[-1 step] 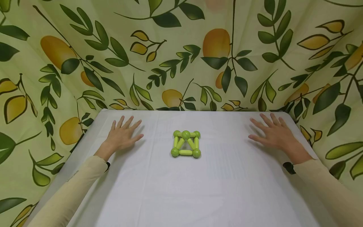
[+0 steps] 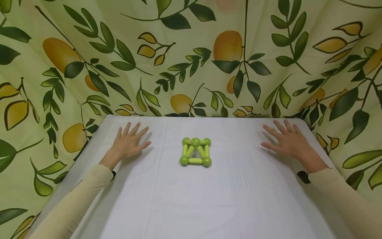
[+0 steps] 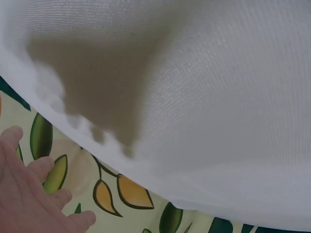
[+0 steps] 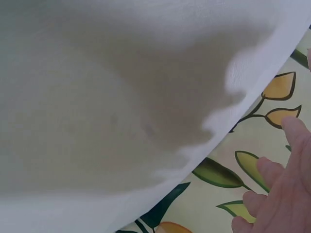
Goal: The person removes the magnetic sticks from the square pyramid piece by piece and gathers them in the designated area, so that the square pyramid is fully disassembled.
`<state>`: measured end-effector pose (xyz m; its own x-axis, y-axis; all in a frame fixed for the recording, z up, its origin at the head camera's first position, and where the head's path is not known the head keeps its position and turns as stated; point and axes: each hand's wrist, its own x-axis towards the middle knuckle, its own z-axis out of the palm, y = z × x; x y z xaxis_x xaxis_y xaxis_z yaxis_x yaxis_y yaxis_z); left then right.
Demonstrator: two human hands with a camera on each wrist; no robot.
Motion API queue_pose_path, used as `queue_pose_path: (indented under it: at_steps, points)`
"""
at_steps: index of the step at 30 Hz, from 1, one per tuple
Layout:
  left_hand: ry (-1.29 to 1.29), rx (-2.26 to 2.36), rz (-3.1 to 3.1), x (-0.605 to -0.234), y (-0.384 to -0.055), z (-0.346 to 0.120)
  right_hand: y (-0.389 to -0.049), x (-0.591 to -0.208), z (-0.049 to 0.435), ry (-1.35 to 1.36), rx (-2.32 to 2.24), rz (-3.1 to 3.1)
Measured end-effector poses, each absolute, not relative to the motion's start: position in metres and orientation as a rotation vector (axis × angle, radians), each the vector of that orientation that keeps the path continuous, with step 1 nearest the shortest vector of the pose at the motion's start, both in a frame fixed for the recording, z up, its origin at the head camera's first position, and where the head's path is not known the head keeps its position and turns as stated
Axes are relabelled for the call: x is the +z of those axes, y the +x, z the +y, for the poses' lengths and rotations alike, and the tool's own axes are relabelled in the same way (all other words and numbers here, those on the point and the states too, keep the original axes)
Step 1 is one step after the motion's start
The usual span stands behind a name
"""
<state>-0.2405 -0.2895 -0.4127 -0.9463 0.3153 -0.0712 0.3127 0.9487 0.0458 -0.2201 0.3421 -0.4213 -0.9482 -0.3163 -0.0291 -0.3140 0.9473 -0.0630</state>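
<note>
A lime-green frame of rods and ball joints [image 2: 195, 142] sits on the white table. It has a square outline, and two slanted rods run up to a larger ball near its far side. Well to the left of it, my left hand [image 2: 127, 144] is held with its fingers straight and spread, gripping nothing. My right hand [image 2: 287, 141] is spread the same way, far to the right of the frame. Neither hand touches the green piece. Each wrist view catches only part of its hand, the left one [image 3: 36, 194] and the right one [image 4: 284, 194], with a shadow on the white cloth.
A white cloth covers the table [image 2: 191, 199], whose far edge lies just beyond the fingertips. Behind it and along both sides hangs a curtain [image 2: 191, 66] printed with leaves and orange fruit. A dark band [image 2: 303, 177] shows at the right wrist.
</note>
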Motion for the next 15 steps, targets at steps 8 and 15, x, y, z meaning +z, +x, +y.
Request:
queue_pose_path:
  at_steps: [8, 15]
  points:
    - [0.495, 0.096, 3.034, -0.410, -0.240, -0.292, -0.226, -0.416, 0.341, -0.475, -0.122, 3.065]
    - [0.618, 0.395, 3.011, -0.407, -0.235, -0.298, -0.219, -0.406, 0.340, -0.478, -0.488, 2.981]
